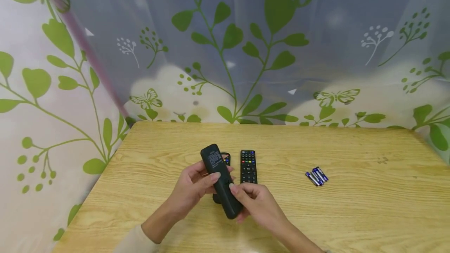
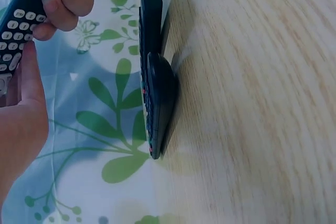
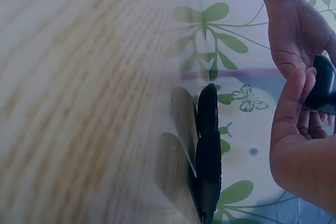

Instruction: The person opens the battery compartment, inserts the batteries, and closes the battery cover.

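Both hands hold a black remote control above the table, its labelled back turned up in the head view. My left hand grips it around the left side, thumb lying across the back. My right hand holds the lower end, its thumb on the back near a small notch. White number buttons show on the held remote in the left wrist view. Beneath it, a second remote lies mostly hidden. A third remote lies buttons up just to the right, partly covered by the right hand.
Several blue and silver batteries lie together on the wooden table, to the right of the remotes. A curtain printed with leaves and butterflies hangs behind the table's far edge and along its left side.
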The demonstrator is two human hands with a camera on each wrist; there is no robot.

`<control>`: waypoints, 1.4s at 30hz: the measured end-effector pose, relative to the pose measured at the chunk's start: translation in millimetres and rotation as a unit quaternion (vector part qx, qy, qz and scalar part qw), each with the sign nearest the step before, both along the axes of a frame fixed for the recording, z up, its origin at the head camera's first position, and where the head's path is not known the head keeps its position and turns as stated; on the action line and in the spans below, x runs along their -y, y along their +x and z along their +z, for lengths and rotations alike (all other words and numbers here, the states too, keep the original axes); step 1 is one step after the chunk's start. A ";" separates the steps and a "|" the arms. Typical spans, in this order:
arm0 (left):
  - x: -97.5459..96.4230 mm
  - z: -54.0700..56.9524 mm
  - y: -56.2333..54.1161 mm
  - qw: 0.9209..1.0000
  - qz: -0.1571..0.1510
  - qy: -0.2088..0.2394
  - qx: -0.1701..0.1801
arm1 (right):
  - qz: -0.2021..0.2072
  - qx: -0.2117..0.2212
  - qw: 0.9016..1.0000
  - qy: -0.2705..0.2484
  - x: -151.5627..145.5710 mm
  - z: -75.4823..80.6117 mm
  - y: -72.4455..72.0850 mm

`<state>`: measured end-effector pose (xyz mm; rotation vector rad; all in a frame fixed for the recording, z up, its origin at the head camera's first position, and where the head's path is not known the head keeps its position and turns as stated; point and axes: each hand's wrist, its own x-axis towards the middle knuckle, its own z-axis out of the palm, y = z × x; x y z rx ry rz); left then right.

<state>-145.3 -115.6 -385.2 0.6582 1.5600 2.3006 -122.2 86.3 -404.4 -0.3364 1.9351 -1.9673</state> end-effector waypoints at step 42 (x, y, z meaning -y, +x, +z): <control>27.7 -15.0 -28.4 0.868 0.320 -0.380 0.008 | -0.089 -0.320 0.844 0.422 -128.1 15.9 -40.5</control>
